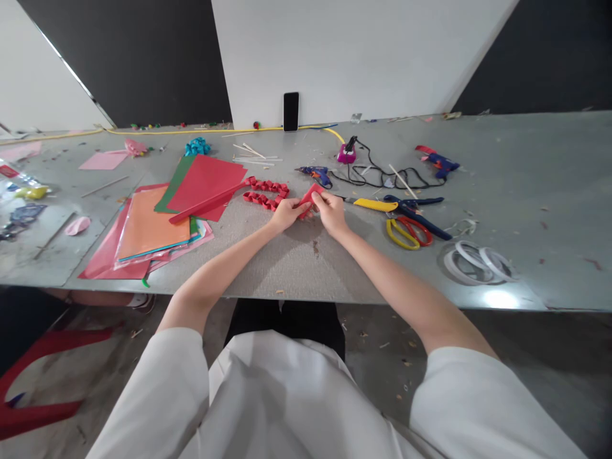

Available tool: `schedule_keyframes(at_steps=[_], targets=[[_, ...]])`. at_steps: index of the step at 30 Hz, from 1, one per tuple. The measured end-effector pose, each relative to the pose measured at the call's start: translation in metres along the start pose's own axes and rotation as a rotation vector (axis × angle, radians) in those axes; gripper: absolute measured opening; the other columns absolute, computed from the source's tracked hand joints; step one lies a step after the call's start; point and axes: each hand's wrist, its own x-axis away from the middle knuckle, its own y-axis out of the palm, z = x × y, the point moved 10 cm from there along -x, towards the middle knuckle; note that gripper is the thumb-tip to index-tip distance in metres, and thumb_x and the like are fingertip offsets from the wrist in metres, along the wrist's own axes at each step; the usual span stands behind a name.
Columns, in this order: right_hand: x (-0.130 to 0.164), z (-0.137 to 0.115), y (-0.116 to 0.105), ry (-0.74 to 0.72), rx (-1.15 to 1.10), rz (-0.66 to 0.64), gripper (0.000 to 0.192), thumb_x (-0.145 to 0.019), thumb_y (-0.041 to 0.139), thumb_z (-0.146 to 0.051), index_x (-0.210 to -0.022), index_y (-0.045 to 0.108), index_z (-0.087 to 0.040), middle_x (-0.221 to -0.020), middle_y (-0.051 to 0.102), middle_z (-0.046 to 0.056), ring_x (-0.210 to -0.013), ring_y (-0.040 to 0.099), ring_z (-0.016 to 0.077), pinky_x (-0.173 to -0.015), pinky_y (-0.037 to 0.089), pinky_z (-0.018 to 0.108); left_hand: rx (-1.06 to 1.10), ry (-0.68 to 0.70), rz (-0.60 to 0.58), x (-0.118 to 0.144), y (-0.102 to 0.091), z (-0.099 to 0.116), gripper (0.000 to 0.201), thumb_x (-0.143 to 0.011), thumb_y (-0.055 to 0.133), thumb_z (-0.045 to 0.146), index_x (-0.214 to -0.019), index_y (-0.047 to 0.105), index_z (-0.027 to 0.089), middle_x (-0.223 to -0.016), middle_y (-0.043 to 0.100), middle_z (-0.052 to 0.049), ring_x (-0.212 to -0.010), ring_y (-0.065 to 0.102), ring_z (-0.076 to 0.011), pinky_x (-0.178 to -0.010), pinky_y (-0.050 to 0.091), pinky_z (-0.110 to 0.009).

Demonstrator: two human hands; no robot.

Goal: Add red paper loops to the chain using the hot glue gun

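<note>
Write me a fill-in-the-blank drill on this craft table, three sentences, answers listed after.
1. Both hands, the left hand and the right hand, pinch a small piece of ____ paper between them.
2. The yellow-handled scissors lie on the table to the ____ of the right hand.
3. The black phone stands upright, leaning against the white ____ at the back of the table.

Missing words: red; right; wall
</note>
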Motion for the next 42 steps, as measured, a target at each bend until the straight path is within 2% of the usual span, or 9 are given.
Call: schedule_keyframes(at_steps=[5, 8, 12, 16, 23, 28, 34, 38, 42], targets=[[-0.005, 0.010, -0.007, 0.042, -0.022, 0.063, 0.065, -0.084, 0.055, -0.087, -0.064, 0.045, -0.027, -0.059, 0.041, -0.001, -0.060, 0.043, 0.0176, -0.063, 0.043, 0.035, 0.024, -0.022, 0.008, 0.002, -0.002, 0.001, 0.023, -0.091, 0.077, 0.033, -0.086, 0.074, 0.012, -0.076, 0.076, -0.006, -0.063, 0.065, -0.0106, -0.067, 0.052, -0.023], [-0.005, 0.012, -0.007, 0.041, -0.088, 0.082, 0.059, -0.085, 0.057, -0.083, -0.072, 0.060, -0.026, -0.060, 0.044, -0.002, -0.061, 0.050, 0.0175, -0.064, 0.045, 0.034, 0.023, -0.015, 0.027, 0.003, -0.003, 0.004, 0.025, -0.091, 0.078, 0.036, -0.086, 0.075, 0.011, -0.074, 0.076, -0.006, -0.064, 0.065, -0.0108, -0.070, 0.053, -0.024], [-0.002, 0.012, 0.005, 0.059, -0.159, -0.032, 0.058, -0.078, 0.070, -0.080, -0.090, 0.075, -0.023, -0.067, 0.060, 0.000, -0.068, 0.061, 0.0194, -0.068, 0.052, 0.035, 0.022, 0.021, -0.020, 0.005, 0.001, 0.010, 0.031, -0.088, 0.080, 0.040, -0.082, 0.075, 0.010, -0.073, 0.075, -0.006, -0.063, 0.065, -0.0101, -0.069, 0.054, -0.023], [-0.006, 0.013, 0.000, 0.086, -0.071, -0.056, 0.048, -0.068, 0.086, -0.068, -0.081, 0.079, -0.022, -0.075, 0.073, 0.005, -0.076, 0.067, 0.0233, -0.073, 0.055, 0.037, -0.067, 0.040, -0.067, 0.009, 0.004, 0.018, 0.035, -0.084, 0.083, 0.043, -0.075, 0.074, 0.011, -0.071, 0.075, -0.007, -0.064, 0.065, -0.0109, -0.068, 0.055, -0.023], [-0.026, 0.019, -0.035, 0.051, -0.157, 0.089, 0.031, -0.073, 0.085, -0.054, -0.079, 0.082, -0.024, -0.069, 0.070, -0.001, -0.064, 0.059, 0.0151, -0.068, 0.049, 0.031, -0.087, 0.012, -0.051, 0.009, 0.000, 0.020, 0.025, -0.087, 0.080, 0.033, -0.075, 0.076, 0.011, -0.070, 0.076, -0.007, -0.061, 0.064, -0.0107, -0.069, 0.054, -0.023], [-0.025, 0.022, -0.032, 0.095, -0.143, 0.074, 0.040, -0.072, 0.084, -0.060, -0.081, 0.081, -0.022, -0.063, 0.061, -0.002, -0.058, 0.052, 0.0135, -0.060, 0.047, 0.030, 0.009, -0.016, -0.007, 0.005, -0.009, 0.011, 0.034, -0.091, 0.076, 0.039, -0.071, 0.077, 0.011, -0.068, 0.075, -0.008, -0.062, 0.067, -0.0137, -0.075, 0.056, -0.028], [-0.022, 0.018, -0.026, 0.101, -0.211, 0.090, 0.044, -0.070, 0.086, -0.064, -0.081, 0.080, -0.022, -0.061, 0.059, -0.001, -0.054, 0.050, 0.0116, -0.055, 0.046, 0.027, 0.105, 0.001, 0.036, -0.001, -0.016, 0.004, 0.028, -0.093, 0.074, 0.038, -0.089, 0.083, 0.012, -0.076, 0.079, -0.009, -0.072, 0.072, -0.0176, -0.083, 0.057, -0.031], [-0.018, 0.016, -0.027, 0.116, -0.201, 0.112, 0.047, -0.069, 0.085, -0.067, -0.080, 0.079, -0.022, -0.061, 0.059, -0.001, -0.056, 0.050, 0.0123, -0.056, 0.046, 0.027, 0.002, 0.075, 0.033, -0.002, -0.017, 0.008, 0.029, -0.097, 0.067, 0.037, -0.089, 0.082, 0.013, -0.079, 0.080, -0.008, -0.072, 0.071, -0.0161, -0.079, 0.056, -0.028], [-0.014, 0.007, -0.022, 0.079, -0.107, 0.016, 0.047, -0.074, 0.082, -0.066, -0.082, 0.080, -0.021, -0.059, 0.059, -0.001, -0.054, 0.049, 0.0131, -0.055, 0.041, 0.028, -0.223, 0.232, 0.006, 0.004, -0.015, 0.024, 0.027, -0.098, 0.063, 0.033, -0.089, 0.079, 0.013, -0.079, 0.079, -0.006, -0.072, 0.069, -0.0146, -0.072, 0.051, -0.024]])
